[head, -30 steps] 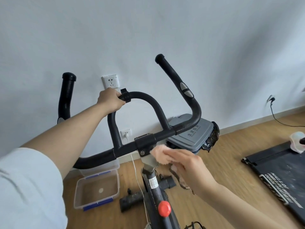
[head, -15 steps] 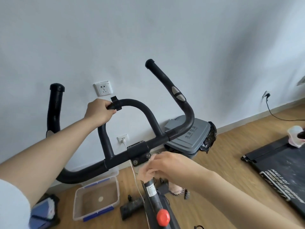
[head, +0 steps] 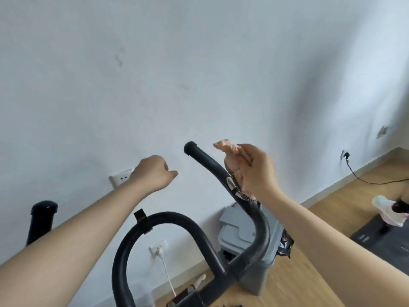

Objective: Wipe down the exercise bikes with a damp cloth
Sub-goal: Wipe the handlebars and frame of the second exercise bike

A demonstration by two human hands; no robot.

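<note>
The exercise bike's black handlebars (head: 192, 231) fill the lower middle, with a centre loop and a right horn (head: 208, 161) rising up. My right hand (head: 259, 171) is raised beside the right horn, shut on a pinkish cloth (head: 228, 149) that hangs down against the horn's sensor pad. My left hand (head: 155, 171) hovers in the air left of the horn's tip, fingers curled with nothing in them, above the centre loop and apart from it. The left horn (head: 42, 220) stands at the far left.
A white wall is close behind the bike, with sockets (head: 120, 178) and a plugged white cable (head: 168, 278). A grey bin (head: 247, 235) stands behind the handlebars. A black treadmill mat (head: 385, 244) lies at right on the wooden floor.
My left hand has let go of the centre loop and lifted off. My right hand has risen with the cloth from the stem clamp to the right horn. The view has tilted upward.
</note>
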